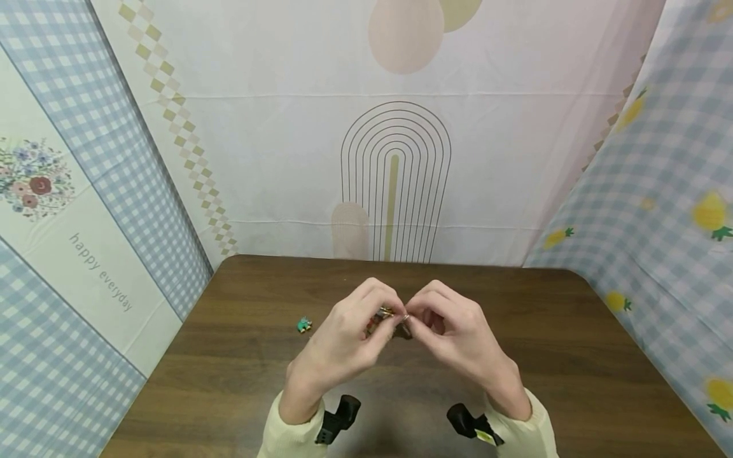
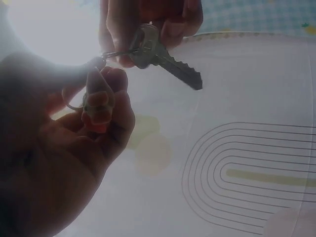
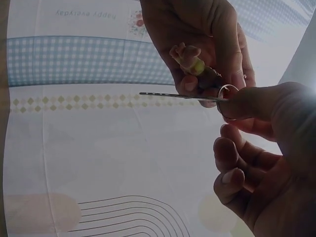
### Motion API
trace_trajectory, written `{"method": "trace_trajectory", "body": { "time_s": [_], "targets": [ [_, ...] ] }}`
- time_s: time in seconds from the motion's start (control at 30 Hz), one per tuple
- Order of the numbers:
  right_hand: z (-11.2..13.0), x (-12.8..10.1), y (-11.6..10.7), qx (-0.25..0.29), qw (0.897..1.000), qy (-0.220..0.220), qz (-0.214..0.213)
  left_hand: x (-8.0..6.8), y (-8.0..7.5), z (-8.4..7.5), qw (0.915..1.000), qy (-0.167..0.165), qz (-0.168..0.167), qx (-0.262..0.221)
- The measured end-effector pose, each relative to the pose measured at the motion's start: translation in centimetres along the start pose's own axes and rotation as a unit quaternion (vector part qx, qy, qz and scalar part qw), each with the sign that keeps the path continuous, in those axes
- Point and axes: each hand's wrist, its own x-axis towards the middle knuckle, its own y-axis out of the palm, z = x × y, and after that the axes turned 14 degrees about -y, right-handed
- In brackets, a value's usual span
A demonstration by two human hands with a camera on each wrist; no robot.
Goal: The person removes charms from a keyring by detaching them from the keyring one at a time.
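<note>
Close together over the table, both hands work on one small keychain. My left hand (image 1: 349, 334) pinches it, and a small figurine charm (image 2: 98, 106) with pinkish and pale parts hangs at its fingers. With thumb and forefinger my right hand (image 1: 452, 321) pinches the metal key ring (image 3: 227, 94) beside the left fingertips. A silver key (image 2: 173, 64) hangs from that ring, its toothed blade sticking out past the right fingers. Seen from the right wrist, the key lies edge-on. The fingertips hide part of the ring.
A small teal figure (image 1: 304, 325) with yellowish parts lies on the brown wooden table (image 1: 252, 356), left of the hands. Patterned cloths hang behind the table (image 1: 286, 159) and at both sides. A black wrist camera sits on each wrist.
</note>
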Motion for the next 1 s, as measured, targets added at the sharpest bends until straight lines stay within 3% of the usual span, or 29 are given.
{"method": "trace_trajectory", "body": {
  "time_s": [0.33,0.53,0.73,1.0],
  "targets": [
    [0.09,-0.2,-0.1,-0.009,1.0,-0.007,-0.013,-0.06,0.01,-0.08,1.0,-0.002,0.001,-0.001],
    [0.11,-0.1,-0.17,-0.017,0.999,0.028,-0.023,-0.07,0.01,-0.07,1.0,-0.003,0.002,-0.005],
    [0.14,-0.08,-0.17,-0.022,0.998,0.056,0.002,-0.01,0.05,0.02,1.0,-0.007,0.003,0.003],
    [-0.02,-0.14,0.05,-0.025,1.0,0.005,-0.015,0.05,-0.01,0.01,0.9999,-0.007,-0.002,0.007]
  ]
}}
